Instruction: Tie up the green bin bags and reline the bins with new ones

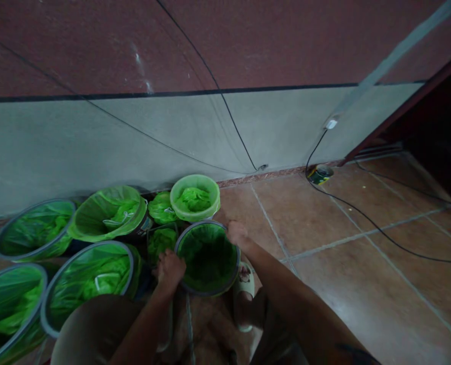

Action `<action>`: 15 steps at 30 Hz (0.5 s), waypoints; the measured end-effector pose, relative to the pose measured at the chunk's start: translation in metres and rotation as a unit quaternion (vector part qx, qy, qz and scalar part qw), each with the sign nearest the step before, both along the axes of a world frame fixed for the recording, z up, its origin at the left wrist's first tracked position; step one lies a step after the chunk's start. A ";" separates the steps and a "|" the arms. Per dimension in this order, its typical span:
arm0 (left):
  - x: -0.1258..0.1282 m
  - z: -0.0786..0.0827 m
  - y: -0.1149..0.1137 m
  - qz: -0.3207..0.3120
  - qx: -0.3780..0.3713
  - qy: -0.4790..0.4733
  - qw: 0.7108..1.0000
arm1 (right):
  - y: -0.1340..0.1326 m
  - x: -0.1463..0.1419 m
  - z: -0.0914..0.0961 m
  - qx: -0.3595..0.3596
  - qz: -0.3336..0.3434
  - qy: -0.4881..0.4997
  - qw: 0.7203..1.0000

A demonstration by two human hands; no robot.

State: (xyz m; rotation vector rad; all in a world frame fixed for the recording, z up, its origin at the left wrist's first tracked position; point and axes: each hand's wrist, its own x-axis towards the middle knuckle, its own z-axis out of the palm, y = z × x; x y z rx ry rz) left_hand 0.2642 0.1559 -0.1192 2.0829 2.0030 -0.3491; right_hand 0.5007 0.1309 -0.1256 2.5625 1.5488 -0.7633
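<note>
Bin rim (pixel 202 221) beside open floor (pixel 305 218)

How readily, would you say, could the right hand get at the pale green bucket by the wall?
Probably yes: the right hand is at the edge of a gray-rimmed bin, the pale green bucket stands just beyond, and nothing visible blocks the way.

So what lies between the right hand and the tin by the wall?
In the head view, tiled floor runs between the right hand and the tin; a black cable passes right beside the tin.
</note>
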 end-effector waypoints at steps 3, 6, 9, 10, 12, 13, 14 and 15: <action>0.020 0.007 0.024 -0.076 0.062 -0.031 0.995 | 0.004 -0.002 -0.001 0.015 0.013 -0.001 1.000; 0.038 0.011 0.054 -0.208 0.037 -0.054 0.976 | 0.010 -0.006 -0.003 0.011 0.010 -0.005 1.000; 0.046 0.010 0.073 -0.279 -0.005 -0.046 0.959 | 0.016 -0.007 -0.007 0.003 0.009 -0.004 1.000; 0.047 0.010 0.077 -0.289 -0.011 -0.041 0.956 | 0.018 -0.008 -0.009 0.001 0.008 -0.005 1.000; 0.047 0.009 0.081 -0.296 -0.018 -0.030 0.955 | 0.021 -0.008 -0.010 -0.003 0.006 -0.007 1.000; 0.047 0.008 0.082 -0.296 -0.022 -0.026 0.955 | 0.022 -0.009 -0.011 -0.006 0.005 -0.008 1.000; 0.046 0.007 0.083 -0.294 -0.028 -0.022 0.955 | 0.023 -0.010 -0.011 -0.010 0.003 -0.010 1.000; 0.046 0.005 0.084 -0.292 -0.035 -0.020 0.956 | 0.024 -0.011 -0.012 -0.014 0.000 -0.012 1.000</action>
